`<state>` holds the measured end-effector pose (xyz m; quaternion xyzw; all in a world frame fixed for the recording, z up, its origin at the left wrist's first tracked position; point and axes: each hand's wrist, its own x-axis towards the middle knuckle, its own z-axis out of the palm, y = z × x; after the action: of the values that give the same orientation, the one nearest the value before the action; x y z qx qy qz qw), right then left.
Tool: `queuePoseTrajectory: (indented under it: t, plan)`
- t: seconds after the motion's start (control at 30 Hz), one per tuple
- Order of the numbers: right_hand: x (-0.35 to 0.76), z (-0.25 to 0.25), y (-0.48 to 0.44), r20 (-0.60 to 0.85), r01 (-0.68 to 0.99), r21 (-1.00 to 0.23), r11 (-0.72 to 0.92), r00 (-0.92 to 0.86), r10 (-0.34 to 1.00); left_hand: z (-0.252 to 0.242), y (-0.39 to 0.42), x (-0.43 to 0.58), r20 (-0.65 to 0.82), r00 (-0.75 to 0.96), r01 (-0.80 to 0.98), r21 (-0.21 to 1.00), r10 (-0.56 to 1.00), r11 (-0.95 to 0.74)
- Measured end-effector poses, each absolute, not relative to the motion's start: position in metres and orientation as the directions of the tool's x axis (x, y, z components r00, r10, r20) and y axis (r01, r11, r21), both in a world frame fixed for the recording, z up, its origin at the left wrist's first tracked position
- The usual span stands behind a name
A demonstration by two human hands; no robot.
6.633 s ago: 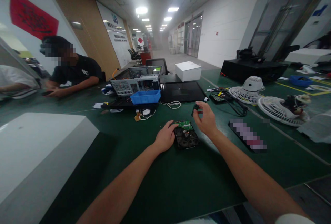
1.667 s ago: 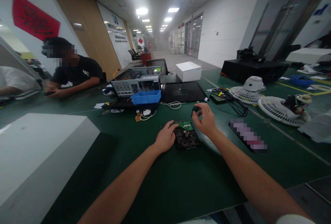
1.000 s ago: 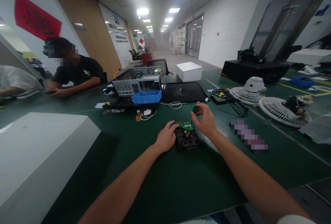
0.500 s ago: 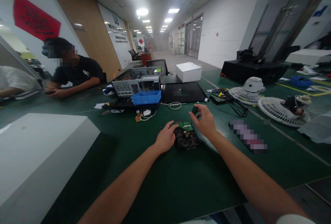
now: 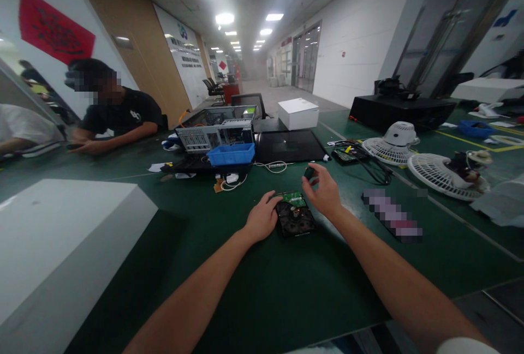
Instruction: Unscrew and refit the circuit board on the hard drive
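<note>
A hard drive (image 5: 297,220) lies on the green table with its green circuit board facing up. My left hand (image 5: 262,216) grips its left edge, thumb over the board side and fingers along the rim. My right hand (image 5: 323,193) is raised just beyond the drive's upper right corner. Between its thumb and curled fingers is a small dark object (image 5: 309,172); its kind I cannot make out. The right hand is apart from the drive.
Ahead stand an opened computer case (image 5: 216,130), a blue tray (image 5: 231,154) and a black flat panel (image 5: 290,147). White fan parts (image 5: 444,177) and a phone-like item (image 5: 391,215) lie right. A large white box (image 5: 73,234) fills the left. A person sits beyond it.
My right hand has shifted very slightly to the right, with the dark object still in its fingers. My left hand and the hard drive have stayed in place.
</note>
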<state>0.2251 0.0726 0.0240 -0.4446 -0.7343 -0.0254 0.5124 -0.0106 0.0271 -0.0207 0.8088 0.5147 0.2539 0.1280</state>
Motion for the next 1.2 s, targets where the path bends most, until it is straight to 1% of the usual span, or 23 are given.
queuePoseTrajectory:
  t: [0.17, 0.23, 0.27, 0.33, 0.43, 0.5, 0.57, 0.67, 0.8, 1.03, 1.1, 1.2]
  plan:
    - [0.223, 0.027, 0.070, 0.807, 0.697, -0.387, 0.604, -0.061, 0.588, -0.020, 0.028, -0.009, 0.334, 0.345, 0.738, 0.481, 0.877, -0.474]
    - [0.224, 0.027, 0.070, 0.817, 0.708, -0.382, 0.594, -0.043, 0.575, -0.018, 0.030, -0.011, 0.370, 0.306, 0.736, 0.493, 0.877, -0.464]
    - [0.224, 0.028, 0.070, 0.821, 0.715, -0.376, 0.590, -0.038, 0.570, -0.016, 0.031, -0.014, 0.380, 0.261, 0.749, 0.500, 0.887, -0.434]
    - [0.226, 0.029, 0.070, 0.831, 0.729, -0.354, 0.586, -0.043, 0.555, -0.013, 0.035, -0.024, 0.376, 0.110, 0.804, 0.511, 0.920, -0.305]
    - [0.228, 0.031, 0.071, 0.840, 0.740, -0.316, 0.593, -0.073, 0.538, -0.007, 0.041, -0.046, 0.317, -0.152, 0.864, 0.502, 0.936, -0.030]
    - [0.229, 0.033, 0.072, 0.836, 0.738, -0.312, 0.599, -0.087, 0.542, -0.005, 0.045, -0.059, 0.243, -0.243, 0.867, 0.488, 0.939, 0.098]
    - [0.230, 0.034, 0.072, 0.829, 0.732, -0.318, 0.603, -0.093, 0.551, -0.004, 0.047, -0.066, 0.159, -0.251, 0.870, 0.470, 0.955, 0.150]
    - [0.229, 0.035, 0.072, 0.820, 0.722, -0.331, 0.607, -0.099, 0.564, -0.005, 0.047, -0.066, 0.094, -0.202, 0.889, 0.435, 0.975, 0.142]
    - [0.229, 0.035, 0.071, 0.782, 0.728, -0.351, 0.588, -0.117, 0.612, -0.007, 0.043, -0.058, 0.122, -0.127, 0.917, 0.392, 0.984, 0.070]
    - [0.228, 0.034, 0.071, 0.730, 0.772, -0.378, 0.511, -0.091, 0.677, -0.008, 0.041, -0.056, 0.134, -0.069, 0.913, 0.409, 0.989, 0.008]
    - [0.228, 0.034, 0.071, 0.685, 0.781, -0.366, 0.505, -0.141, 0.715, -0.008, 0.041, -0.056, 0.148, -0.068, 0.920, 0.393, 0.987, 0.005]
    - [0.226, 0.033, 0.069, 0.572, 0.786, -0.324, 0.526, -0.280, 0.771, -0.008, 0.041, -0.054, 0.177, -0.075, 0.927, 0.374, 0.981, 0.004]
